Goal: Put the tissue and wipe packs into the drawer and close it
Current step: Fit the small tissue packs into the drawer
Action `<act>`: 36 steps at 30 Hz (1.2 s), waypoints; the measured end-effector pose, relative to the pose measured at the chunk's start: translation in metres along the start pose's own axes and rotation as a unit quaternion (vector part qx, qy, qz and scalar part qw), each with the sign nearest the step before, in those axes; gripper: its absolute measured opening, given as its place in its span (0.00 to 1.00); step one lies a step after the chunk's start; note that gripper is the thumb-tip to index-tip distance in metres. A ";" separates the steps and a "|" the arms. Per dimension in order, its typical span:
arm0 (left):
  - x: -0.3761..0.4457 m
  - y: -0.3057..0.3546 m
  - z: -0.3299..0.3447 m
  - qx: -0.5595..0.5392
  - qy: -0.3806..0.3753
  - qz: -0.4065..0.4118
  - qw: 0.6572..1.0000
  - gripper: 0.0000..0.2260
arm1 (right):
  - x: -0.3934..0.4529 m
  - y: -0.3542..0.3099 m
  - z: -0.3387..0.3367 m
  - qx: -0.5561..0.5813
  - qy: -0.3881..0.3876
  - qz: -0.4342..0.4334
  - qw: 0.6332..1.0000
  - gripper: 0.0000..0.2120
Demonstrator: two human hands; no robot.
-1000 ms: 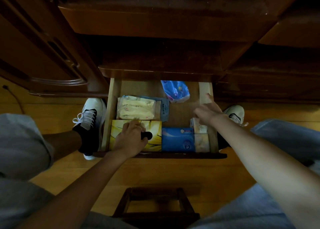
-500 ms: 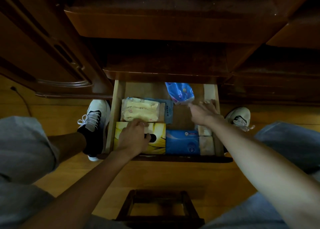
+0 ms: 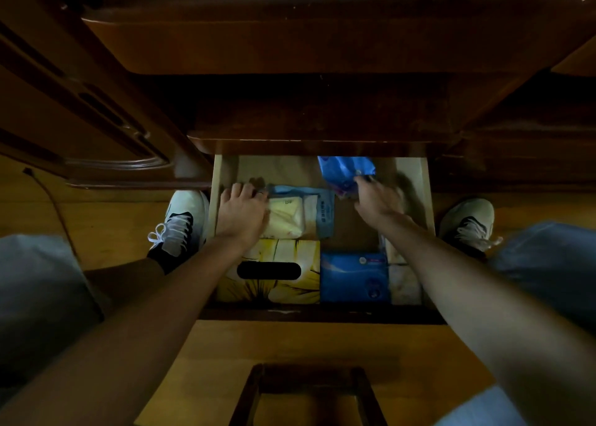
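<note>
The drawer (image 3: 425, 200) stands pulled out under the dark cabinet (image 3: 290, 45), with bare floor showing between the two hands. Nearer than the left hand (image 3: 242, 213) lies the yellow tissue box (image 3: 277, 251); beside it, the blue pack (image 3: 353, 280). The left hand's curled fingers press on the pale wipe pack (image 3: 288, 214). The right hand (image 3: 375, 198) pinches the crumpled blue pack (image 3: 345, 169) at the back.
</note>
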State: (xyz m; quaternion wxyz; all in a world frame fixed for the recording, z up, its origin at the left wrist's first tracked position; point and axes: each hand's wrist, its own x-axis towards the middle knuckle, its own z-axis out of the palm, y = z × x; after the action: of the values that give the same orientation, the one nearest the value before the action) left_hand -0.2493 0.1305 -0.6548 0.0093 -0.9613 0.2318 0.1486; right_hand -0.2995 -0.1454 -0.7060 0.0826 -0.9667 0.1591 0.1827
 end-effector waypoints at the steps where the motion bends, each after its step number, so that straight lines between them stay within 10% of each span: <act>1: 0.002 -0.001 -0.001 -0.005 0.011 -0.006 1.000 0.17 | 0.003 0.001 -0.003 0.001 0.009 0.008 1.000 0.21; 8: -0.010 -0.009 -0.022 -0.202 0.109 -0.150 0.962 0.17 | -0.013 0.012 -0.016 0.003 0.032 0.006 0.999 0.02; 20: -0.054 0.011 -0.038 -0.426 0.098 -0.208 0.875 0.13 | -0.088 -0.012 -0.032 -0.301 -0.097 -0.151 0.937 0.11; 25: -0.059 0.006 -0.039 -0.436 0.091 -0.208 0.871 0.13 | -0.083 -0.013 -0.039 -0.282 -0.171 -0.148 0.932 0.15; 28: -0.058 0.006 -0.034 -0.461 0.077 -0.207 0.859 0.13 | -0.074 -0.015 -0.045 -0.230 -0.083 -0.162 0.956 0.14; 36: -0.049 0.026 -0.028 -0.615 0.012 -0.223 0.756 0.17 | -0.067 -0.006 -0.014 -0.145 -0.165 -0.125 0.968 0.11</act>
State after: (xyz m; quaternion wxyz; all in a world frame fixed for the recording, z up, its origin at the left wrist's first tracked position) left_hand -0.2944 0.1262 -0.6121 -0.5536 -0.7864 -0.1302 0.2412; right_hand -0.3517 -0.1242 -0.6675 -0.0111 -0.9370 -0.0065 0.3491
